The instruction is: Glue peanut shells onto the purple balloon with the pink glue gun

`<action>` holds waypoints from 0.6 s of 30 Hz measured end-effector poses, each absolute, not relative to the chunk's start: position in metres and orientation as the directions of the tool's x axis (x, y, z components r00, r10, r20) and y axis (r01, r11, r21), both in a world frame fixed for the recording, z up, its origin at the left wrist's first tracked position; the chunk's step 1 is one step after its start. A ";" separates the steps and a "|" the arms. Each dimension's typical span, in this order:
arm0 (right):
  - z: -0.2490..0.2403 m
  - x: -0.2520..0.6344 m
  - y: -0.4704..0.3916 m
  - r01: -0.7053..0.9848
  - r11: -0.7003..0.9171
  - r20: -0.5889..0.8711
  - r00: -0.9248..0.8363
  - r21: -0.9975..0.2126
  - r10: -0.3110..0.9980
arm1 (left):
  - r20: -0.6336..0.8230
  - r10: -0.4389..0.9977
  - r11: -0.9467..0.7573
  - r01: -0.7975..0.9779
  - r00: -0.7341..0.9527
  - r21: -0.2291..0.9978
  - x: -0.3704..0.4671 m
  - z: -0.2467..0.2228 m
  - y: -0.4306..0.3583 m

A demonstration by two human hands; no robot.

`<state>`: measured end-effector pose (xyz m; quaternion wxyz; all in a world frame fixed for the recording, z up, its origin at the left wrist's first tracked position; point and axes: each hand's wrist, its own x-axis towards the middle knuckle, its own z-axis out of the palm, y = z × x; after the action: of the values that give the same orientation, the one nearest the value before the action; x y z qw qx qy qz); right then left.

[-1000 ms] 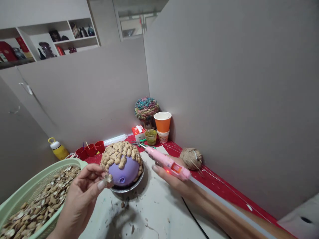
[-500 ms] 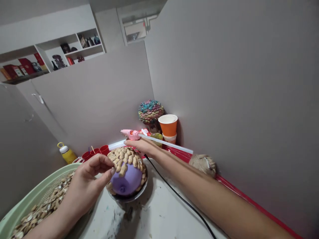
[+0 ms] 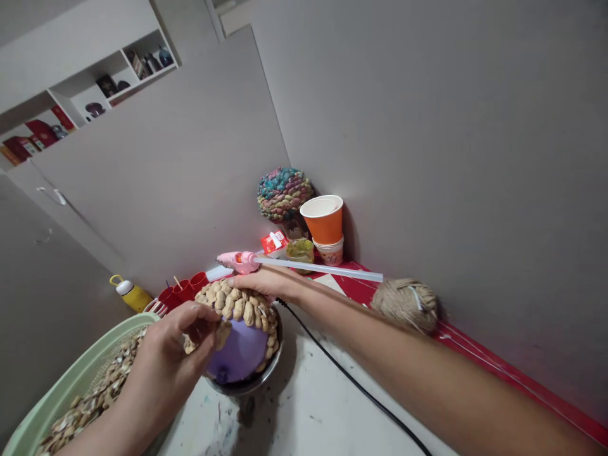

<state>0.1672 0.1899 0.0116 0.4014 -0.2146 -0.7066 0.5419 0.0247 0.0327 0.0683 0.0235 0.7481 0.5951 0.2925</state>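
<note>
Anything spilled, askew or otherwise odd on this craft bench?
Mostly untidy: the white table in front of the metal bowl is smeared with dark stains and scraps. The purple balloon sits tilted in that bowl, its knot facing the camera, with peanut shells covering only its top.

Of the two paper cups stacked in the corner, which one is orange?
The upper cup is orange with a white inside; the lower cup beneath it is white with small print.
</note>
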 end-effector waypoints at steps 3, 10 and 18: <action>0.010 0.165 0.192 -0.100 0.337 0.327 -0.603 -0.936 0.728 | 0.404 0.903 -0.291 0.901 0.147 0.322 0.024 0.068 0.033; 0.006 0.163 0.197 -0.100 0.376 0.358 -0.601 -0.921 0.715 | 0.408 0.893 -0.301 0.926 0.190 0.227 0.023 0.068 0.037; 0.002 0.161 0.203 -0.080 0.428 0.390 -0.586 -0.900 0.710 | 0.436 0.863 -0.352 0.923 0.256 0.154 0.023 0.068 0.037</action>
<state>0.1610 0.2025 0.0024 0.4027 -0.2121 -0.7429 0.4909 0.0234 0.0369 0.0677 -0.0662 0.7896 0.5655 0.2289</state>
